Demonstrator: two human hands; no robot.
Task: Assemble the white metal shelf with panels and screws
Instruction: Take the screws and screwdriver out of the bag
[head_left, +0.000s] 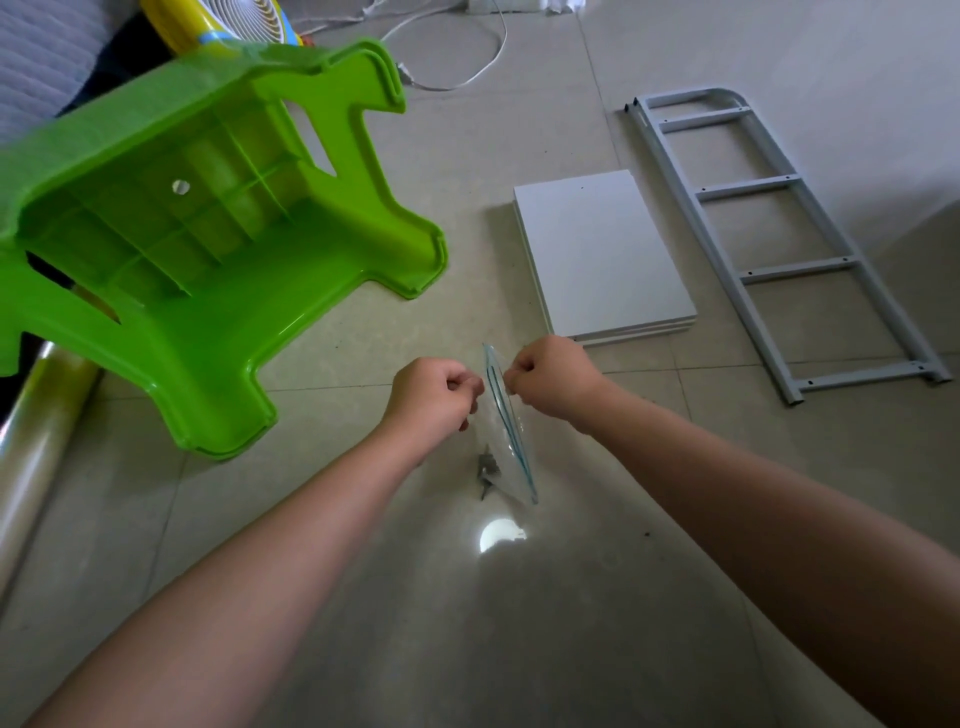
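1. Two hands meet over the pale tiled floor (519, 623): the left hand (434, 397) and the right hand (550, 376) each pinch one side of a clear plastic bag (511, 436) at its top edge, fingers curled.
2. Small dark screws (487, 473) sit low in the bag.
3. Beyond the hands, a stack of white panels (602, 254) lies flat on the tiles.
4. Just right of the panels lies a white metal frame (779, 244) with rungs, near the wall (857, 78).
5. An overturned green plastic stool (208, 249) fills the left.
6. Farther back, a white cord (483, 62) loops across the floor beside a fan (249, 21).
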